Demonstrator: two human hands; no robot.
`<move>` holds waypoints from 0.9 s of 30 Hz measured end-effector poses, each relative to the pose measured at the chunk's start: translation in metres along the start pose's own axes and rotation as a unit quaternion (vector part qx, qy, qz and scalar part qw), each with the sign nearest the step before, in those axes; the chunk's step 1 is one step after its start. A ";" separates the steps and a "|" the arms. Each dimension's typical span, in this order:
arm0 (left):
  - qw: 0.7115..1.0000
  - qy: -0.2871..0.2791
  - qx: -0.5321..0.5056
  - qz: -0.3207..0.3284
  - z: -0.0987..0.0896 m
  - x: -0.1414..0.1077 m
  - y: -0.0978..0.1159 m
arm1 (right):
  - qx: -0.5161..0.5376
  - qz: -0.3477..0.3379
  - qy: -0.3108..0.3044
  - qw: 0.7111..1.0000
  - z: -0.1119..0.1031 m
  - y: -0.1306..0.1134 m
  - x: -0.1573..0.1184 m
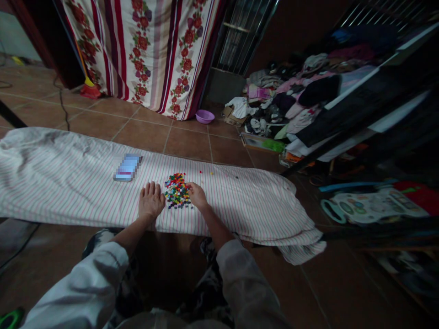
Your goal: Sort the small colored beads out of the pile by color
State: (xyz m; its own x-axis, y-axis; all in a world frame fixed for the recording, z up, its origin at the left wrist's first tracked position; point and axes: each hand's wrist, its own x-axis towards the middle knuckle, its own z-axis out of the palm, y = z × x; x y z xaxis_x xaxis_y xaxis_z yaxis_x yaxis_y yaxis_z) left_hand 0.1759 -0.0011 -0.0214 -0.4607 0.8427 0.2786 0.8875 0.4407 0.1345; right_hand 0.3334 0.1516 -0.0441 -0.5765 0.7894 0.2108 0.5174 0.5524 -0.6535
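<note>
right fingers pinch at the colourful pile, their hold unclear; left hand lies flat.

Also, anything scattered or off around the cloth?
Yes: a few bits lie apart from the pile, near the far edge of the cloth, so they look strayed. Beyond it, clothes sit in a jumbled heap, unfolded. No damage visible, though the dim corners are hard to read.

striped cloth: matt, wrinkled | basin: smooth plastic
</note>
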 end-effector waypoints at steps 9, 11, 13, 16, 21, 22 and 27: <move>1.000 0.004 0.011 0.004 0.003 0.000 -0.002 | 0.017 0.001 -0.012 1.000 0.000 -0.001 0.002; 1.000 0.006 0.011 0.005 0.003 0.000 -0.002 | 0.009 -0.002 -0.019 1.000 -0.001 -0.002 0.002; 1.000 0.004 0.012 0.007 0.003 0.000 -0.002 | 0.006 0.001 -0.022 1.000 -0.002 -0.004 0.002; 1.000 -0.001 0.013 0.007 0.002 0.000 -0.001 | 0.016 0.015 -0.008 1.000 -0.002 -0.006 0.001; 1.000 -0.008 0.009 0.002 -0.002 0.000 0.000 | 0.036 0.002 0.019 0.999 -0.002 -0.007 -0.001; 1.000 -0.009 0.010 0.002 -0.003 0.000 0.000 | 0.035 -0.001 0.025 0.999 -0.003 -0.007 -0.001; 1.000 -0.010 0.020 0.006 -0.003 0.000 0.000 | 0.015 -0.001 0.078 0.997 -0.010 0.001 -0.006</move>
State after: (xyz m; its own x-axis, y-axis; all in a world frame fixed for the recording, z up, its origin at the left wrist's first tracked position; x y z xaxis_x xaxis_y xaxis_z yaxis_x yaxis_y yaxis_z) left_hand 0.1761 -0.0017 -0.0184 -0.4509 0.8538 0.2603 0.8918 0.4428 0.0926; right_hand 0.3432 0.1501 -0.0384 -0.4709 0.8218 0.3209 0.4966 0.5476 -0.6735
